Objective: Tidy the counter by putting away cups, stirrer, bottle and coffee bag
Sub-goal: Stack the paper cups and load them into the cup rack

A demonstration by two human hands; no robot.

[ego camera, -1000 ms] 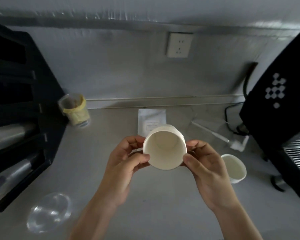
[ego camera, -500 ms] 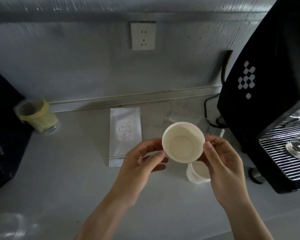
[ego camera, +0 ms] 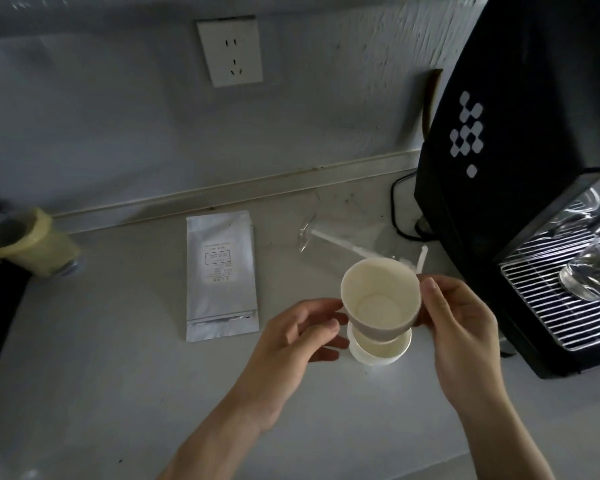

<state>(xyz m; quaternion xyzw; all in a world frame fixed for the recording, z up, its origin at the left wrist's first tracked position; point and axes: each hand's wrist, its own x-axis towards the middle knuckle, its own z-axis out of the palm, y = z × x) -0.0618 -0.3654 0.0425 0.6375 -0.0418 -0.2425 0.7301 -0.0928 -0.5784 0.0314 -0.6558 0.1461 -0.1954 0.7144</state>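
Paper cup (ego camera: 380, 299) is being held upright by both hands, left hand (ego camera: 291, 344) and right hand (ego camera: 465, 327) pinching its sides, directly above a second cup (ego camera: 378, 351) standing on the counter (ego camera: 118, 375). Coffee bag (ego camera: 221, 275) is lying flat toward the counter's back edge; wrapped stirrer (ego camera: 340, 242) beside it, coffee machine (ego camera: 520, 168) at the right edge.

Coffee bag (ego camera: 221, 277) flat on surface (ego camera: 118, 393), center-left. Lined cup (ego camera: 28, 245) far left by wall. Wrapped stirrer (ego camera: 347, 244) behind held paper cup (ego camera: 380, 299), w/ 2nd cup (ego camera: 378, 353) directly under it on surface. Coffee machine (ego camera: 520, 168) right; glasses (ego camera: 589, 275) on its grate.
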